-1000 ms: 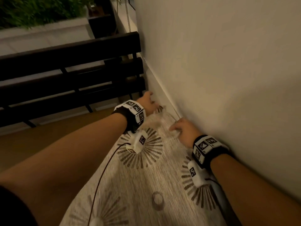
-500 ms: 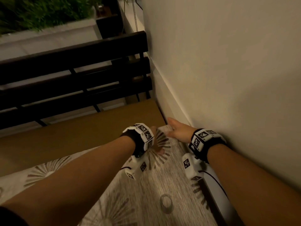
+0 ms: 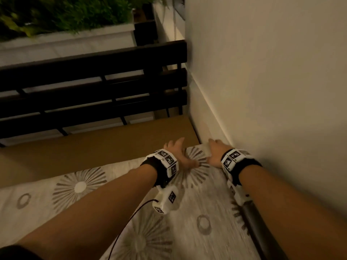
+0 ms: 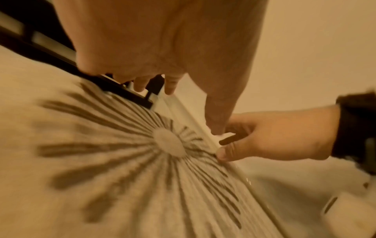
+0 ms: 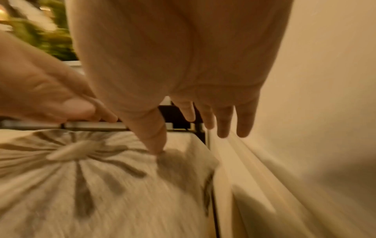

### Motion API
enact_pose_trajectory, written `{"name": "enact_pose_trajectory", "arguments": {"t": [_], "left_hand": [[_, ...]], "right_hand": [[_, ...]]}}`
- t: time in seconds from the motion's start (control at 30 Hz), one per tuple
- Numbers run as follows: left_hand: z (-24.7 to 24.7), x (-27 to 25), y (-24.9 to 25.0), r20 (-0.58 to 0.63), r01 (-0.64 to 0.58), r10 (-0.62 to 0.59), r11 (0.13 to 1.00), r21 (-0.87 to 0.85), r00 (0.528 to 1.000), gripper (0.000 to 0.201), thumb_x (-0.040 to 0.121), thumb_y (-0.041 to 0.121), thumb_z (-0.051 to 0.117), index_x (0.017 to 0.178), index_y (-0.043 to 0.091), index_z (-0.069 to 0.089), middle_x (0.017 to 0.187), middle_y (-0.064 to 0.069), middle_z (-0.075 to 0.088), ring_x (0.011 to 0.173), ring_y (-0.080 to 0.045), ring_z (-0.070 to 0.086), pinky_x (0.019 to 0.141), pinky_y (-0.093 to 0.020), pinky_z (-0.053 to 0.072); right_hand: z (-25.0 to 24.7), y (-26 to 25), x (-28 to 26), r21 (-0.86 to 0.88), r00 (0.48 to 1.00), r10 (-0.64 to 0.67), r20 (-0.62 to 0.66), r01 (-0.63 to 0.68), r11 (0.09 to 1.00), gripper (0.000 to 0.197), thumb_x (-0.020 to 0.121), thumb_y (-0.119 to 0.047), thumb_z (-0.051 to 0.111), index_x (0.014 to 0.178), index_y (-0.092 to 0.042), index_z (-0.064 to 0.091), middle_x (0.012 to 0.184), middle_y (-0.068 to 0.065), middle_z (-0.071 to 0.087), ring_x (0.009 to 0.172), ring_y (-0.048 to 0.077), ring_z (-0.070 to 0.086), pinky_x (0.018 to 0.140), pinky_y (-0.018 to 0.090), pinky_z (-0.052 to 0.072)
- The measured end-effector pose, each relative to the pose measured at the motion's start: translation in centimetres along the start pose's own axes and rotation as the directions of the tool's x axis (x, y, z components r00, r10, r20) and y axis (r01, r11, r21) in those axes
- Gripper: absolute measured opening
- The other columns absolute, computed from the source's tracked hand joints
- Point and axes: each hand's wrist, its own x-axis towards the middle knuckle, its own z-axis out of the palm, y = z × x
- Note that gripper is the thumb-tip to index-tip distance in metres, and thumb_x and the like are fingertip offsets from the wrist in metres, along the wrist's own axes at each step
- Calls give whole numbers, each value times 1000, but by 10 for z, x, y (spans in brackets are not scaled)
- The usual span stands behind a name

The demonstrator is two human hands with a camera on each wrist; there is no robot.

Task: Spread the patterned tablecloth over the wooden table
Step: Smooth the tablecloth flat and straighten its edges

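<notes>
The pale tablecloth (image 3: 93,203) with grey sunburst prints lies over the near part of the wooden table (image 3: 93,147). Its far right corner sits close to the wall. My left hand (image 3: 178,152) rests on that corner with fingers spread and straight. My right hand (image 3: 216,149) lies beside it, against the wall. In the right wrist view the right hand (image 5: 183,64) has straight fingers, and its thumb tip touches the tablecloth (image 5: 101,193). In the left wrist view the left hand (image 4: 173,48) hovers just over a sunburst on the tablecloth (image 4: 101,161), holding nothing.
A cream wall (image 3: 262,91) with a skirting board (image 3: 212,119) runs along the table's right side. A dark slatted bench (image 3: 93,81) stands beyond the far edge, with a planter of greenery (image 3: 65,15) behind it. A dark tube (image 3: 262,231) lies between cloth and wall.
Both hands and the cloth corner have come back from the far edge towards me. A strip of bare wood now shows beyond the cloth. The fingers have straightened out.
</notes>
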Motion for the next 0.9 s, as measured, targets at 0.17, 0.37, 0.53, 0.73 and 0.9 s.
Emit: {"name": "enact_pose_trajectory", "arguments": {"t": [0.17,0.37,0.53,0.73,0.9], "left_hand": [[-35,-65,-112,-181,96,-107,993,-69,978,69,86,54,55,145,26,32,152,-6,32,134,-29,36,110,-46,35],[-63,-133,-285,-158,348,-329,930,114,931,79,85,71,42,146,23,31,153,-10,29,139,-35,26,114,-45,23],[-76,-172,-407,-151,446,-425,881,156,892,69,89,66,34,146,27,29,153,-11,26,140,-37,22,113,-49,19],[-105,-220,-533,-178,552,-534,831,73,827,54,96,43,32,147,24,28,154,-11,28,142,-34,21,117,-49,15],[-105,-247,-607,-155,647,-636,762,24,756,66,85,44,37,147,40,15,152,-12,25,135,-47,25,113,-55,21]], "right_hand": [[-11,-97,-11,-136,953,-301,-27,295,946,49,91,-23,48,139,-19,41,143,9,39,126,32,45,104,44,40],[44,-251,-30,-58,825,-564,-39,562,825,44,98,-29,39,141,-24,39,150,0,35,136,23,35,111,42,32],[107,-356,-37,-63,816,-571,94,577,814,54,99,-41,34,150,-27,21,160,2,15,146,23,16,118,41,17],[137,-475,-40,-99,821,-567,71,571,815,57,98,-41,34,151,-26,19,161,2,10,148,23,8,119,44,12],[161,-579,-44,-107,732,-665,151,680,725,55,98,-40,30,150,-29,17,161,0,6,148,22,3,120,44,8]]}}
